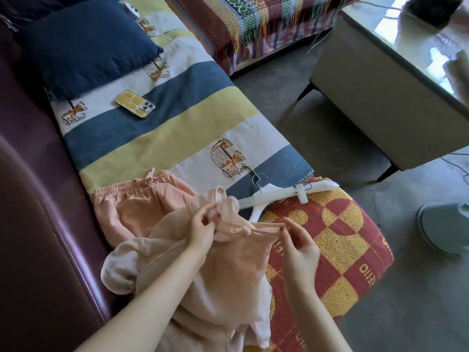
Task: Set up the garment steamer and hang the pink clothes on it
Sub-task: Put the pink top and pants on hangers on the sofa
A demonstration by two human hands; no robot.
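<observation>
Both hands over sofa: left hand [201, 231] grips pink top [228, 270]; right hand [300, 246] pinches strap [264, 226].

a pale pink top [223, 270] lies crumpled in the near middle of the sofa, its thin strap end lifted. pink shorts [142, 204] with a gathered waistband and small bow lie flat just left and beyond. a white hanger [279, 195] rests to the right.
</observation>
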